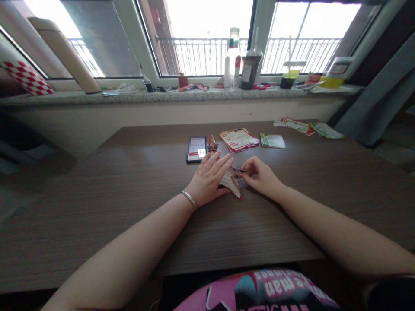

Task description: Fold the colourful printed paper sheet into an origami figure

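My left hand (pixel 210 179) lies with its fingers stretched out over a folded printed paper (pixel 231 183) and covers part of it. The paper has a white text side and a pointed, red-edged corner at the front. At its right side, my right hand (pixel 259 175) is closed, with thumb and forefinger pinching a narrow, colourful end (pixel 239 170) of the paper. Just beyond my left fingers is a crumpled orange-red piece (pixel 212 143), which may belong to the same paper; my hand hides where they would meet. A silver bracelet (pixel 189 200) circles my left wrist.
A phone (pixel 196 149) with a lit screen lies left of the paper. Behind are a stack of printed sheets (pixel 239 140), a smaller green-white stack (pixel 272 141) and loose leaflets (pixel 296 125). Bottles and cups line the windowsill (pixel 129 98).
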`<state>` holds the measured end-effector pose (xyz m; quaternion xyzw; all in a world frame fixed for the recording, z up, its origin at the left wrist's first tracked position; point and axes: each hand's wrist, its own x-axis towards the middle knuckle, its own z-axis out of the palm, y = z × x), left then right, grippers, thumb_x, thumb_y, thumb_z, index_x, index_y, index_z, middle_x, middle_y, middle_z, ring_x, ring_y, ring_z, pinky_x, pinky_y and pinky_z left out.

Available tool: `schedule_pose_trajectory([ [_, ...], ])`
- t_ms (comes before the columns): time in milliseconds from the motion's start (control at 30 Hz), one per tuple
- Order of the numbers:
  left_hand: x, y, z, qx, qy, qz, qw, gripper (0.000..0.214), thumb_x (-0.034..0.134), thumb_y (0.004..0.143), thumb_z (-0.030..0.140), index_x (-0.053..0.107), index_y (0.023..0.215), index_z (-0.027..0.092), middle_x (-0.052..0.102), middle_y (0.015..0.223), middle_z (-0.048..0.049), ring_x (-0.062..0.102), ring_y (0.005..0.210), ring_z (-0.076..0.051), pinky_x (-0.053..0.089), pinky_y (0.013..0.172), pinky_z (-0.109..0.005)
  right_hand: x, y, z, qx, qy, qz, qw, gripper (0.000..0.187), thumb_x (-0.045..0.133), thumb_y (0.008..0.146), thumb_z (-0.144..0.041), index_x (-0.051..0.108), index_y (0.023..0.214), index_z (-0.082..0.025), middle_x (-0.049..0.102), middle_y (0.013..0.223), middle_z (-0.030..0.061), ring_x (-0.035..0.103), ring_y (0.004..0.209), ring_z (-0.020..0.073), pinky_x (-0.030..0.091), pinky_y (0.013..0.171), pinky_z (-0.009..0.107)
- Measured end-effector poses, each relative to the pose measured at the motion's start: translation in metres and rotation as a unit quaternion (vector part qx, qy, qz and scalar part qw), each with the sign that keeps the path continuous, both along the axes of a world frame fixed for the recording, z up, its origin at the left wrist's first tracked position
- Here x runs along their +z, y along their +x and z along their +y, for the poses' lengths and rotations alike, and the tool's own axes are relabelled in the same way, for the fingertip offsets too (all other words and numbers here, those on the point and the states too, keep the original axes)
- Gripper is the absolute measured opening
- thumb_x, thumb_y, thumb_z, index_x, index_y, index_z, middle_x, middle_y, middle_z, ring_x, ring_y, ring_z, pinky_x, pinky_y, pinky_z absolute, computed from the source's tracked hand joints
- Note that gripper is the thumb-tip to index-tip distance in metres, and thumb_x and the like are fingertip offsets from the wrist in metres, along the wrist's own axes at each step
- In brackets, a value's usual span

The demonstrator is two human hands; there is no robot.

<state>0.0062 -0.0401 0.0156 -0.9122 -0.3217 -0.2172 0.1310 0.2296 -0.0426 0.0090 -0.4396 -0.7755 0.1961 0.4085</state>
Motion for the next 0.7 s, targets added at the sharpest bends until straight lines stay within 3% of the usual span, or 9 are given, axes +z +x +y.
schedule_pose_trajectory([
  [167,0.0011,-0.0008,0.0019,0.0,0.01,0.017,1.0,0.091,0.067,0.072,0.058,0.032,0.142,0.011,0.04,0.144,-0.0132,0.027,0.137,-0.032,0.009,0.116,-0.052,-0.0017,-0.0001,0.0023,-0.005,-0.026,0.035,0.999,0.021,0.063,0.075,-0.028,0.043,0.081,-0.022,0.053,0.074,-0.0018,0.049,0.061,0.0121,0.044,0.058,0.027],
  [467,0.006,0.0028,-0.0028,-0.023,0.002,-0.012,1.0,0.063,0.057,0.084,0.03,0.035,0.14,0.013,0.053,0.131,-0.011,0.042,0.128,-0.025,0.01,0.116,-0.051,-0.0047,0.0008,0.004,0.023,-0.072,0.068,0.995,0.02,0.063,0.075,-0.029,0.045,0.081,-0.022,0.053,0.071,-0.0035,0.05,0.06,0.011,0.043,0.056,0.025],
  [700,0.0077,0.0033,-0.0038,-0.034,-0.009,-0.034,0.999,0.058,0.056,0.082,0.024,0.039,0.137,0.016,0.06,0.12,-0.0091,0.051,0.118,-0.024,0.013,0.116,-0.052,0.0023,-0.0026,-0.0045,0.031,-0.035,0.013,0.999,0.012,0.062,0.077,-0.027,0.052,0.082,-0.021,0.058,0.074,-0.0013,0.055,0.065,0.0118,0.049,0.06,0.026],
])
